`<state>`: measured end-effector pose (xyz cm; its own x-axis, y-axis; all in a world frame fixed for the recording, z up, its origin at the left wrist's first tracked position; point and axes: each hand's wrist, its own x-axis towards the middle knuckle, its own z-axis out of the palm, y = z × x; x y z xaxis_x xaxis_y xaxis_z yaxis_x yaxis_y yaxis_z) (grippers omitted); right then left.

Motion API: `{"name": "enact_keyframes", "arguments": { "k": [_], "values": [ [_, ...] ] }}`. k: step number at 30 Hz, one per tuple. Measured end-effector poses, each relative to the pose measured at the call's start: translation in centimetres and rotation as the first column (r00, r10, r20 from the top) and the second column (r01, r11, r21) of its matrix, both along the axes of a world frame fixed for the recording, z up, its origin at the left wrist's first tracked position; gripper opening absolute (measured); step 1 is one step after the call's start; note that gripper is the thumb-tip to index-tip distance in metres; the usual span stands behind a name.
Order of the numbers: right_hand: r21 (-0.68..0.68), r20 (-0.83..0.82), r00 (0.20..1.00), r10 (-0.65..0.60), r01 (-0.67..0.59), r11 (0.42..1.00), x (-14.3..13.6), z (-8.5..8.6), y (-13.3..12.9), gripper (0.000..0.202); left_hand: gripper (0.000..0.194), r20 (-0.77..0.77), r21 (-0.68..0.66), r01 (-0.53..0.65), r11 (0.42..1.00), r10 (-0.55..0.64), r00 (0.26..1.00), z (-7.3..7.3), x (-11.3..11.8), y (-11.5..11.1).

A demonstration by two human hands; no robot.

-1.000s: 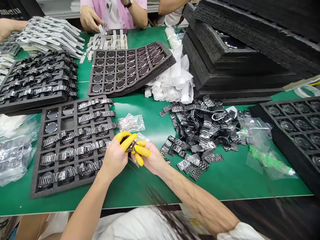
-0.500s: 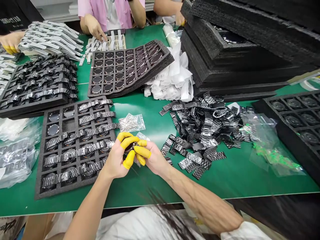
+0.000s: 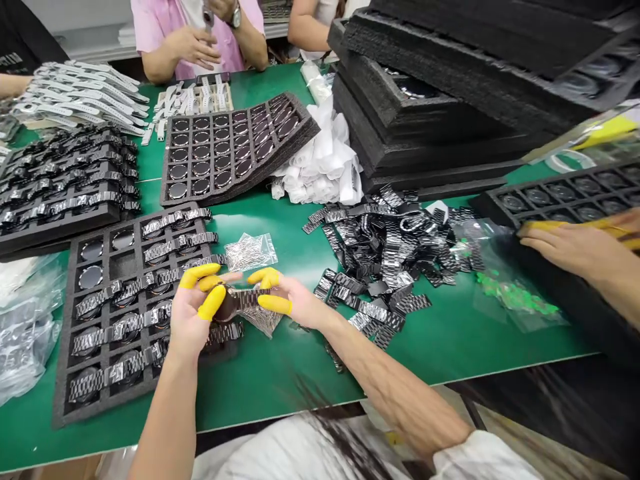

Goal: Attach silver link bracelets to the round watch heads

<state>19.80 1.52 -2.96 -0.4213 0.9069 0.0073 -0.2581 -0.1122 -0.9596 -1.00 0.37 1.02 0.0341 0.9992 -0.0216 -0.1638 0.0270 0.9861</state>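
Note:
My left hand (image 3: pixel 193 313) and my right hand (image 3: pixel 287 303), both with yellow finger cots, hold one watch (image 3: pixel 235 303) between them above the green table (image 3: pixel 310 360). The left grips the round case, the right pinches the metal band stretched to the right. Just left of my hands lies a black foam tray (image 3: pixel 67 393) holding several banded watches. A pile of loose metal bands (image 3: pixel 385 260) lies to the right of my hands.
A small clear bag (image 3: pixel 250 251) lies behind my hands. Further foam trays (image 3: pixel 225 150) and a tall foam stack (image 3: pixel 450 100) stand behind. A co-worker's hand (image 3: pixel 570 247) rests at a tray on the right. Other people work at the far edge.
My hands have drawn apart and shifted left, stretching the watch and its band out between them. A co-worker's hand has come in from the right.

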Motion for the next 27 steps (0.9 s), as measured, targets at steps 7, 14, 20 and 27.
{"name": "enact_keyframes", "arguments": {
  "k": [7, 14, 20, 27],
  "values": [
    [-0.054, 0.029, 0.987, -0.161, 0.162, 0.985, 0.2, -0.1, -0.3, 0.032, 0.049, -0.395, 0.122, 0.135, 0.983, -0.076, 0.915, -2.0, 0.4, 0.2],
    [0.373, 0.398, 0.909, -0.123, -0.038, 0.927, 2.0, 2.0, 0.1, 0.034, 0.035, -0.762, -0.162, 0.383, 0.910, -0.362, 0.538, 1.8, 0.3, -0.7],
    [0.710, 0.624, 0.426, -0.655, 0.040, 0.703, 12.1, 2.6, 2.6, 0.024, 0.038, -0.984, -0.008, 0.189, 0.982, -0.041, 0.172, 6.9, -7.7, 2.6],
    [0.562, 0.827, -0.054, -0.559, 0.039, 0.827, 21.9, -5.9, 4.4, 0.032, 0.032, -0.992, -0.010, 0.083, 0.997, 0.001, -0.124, 7.2, -17.6, 9.1]
  ]
}}
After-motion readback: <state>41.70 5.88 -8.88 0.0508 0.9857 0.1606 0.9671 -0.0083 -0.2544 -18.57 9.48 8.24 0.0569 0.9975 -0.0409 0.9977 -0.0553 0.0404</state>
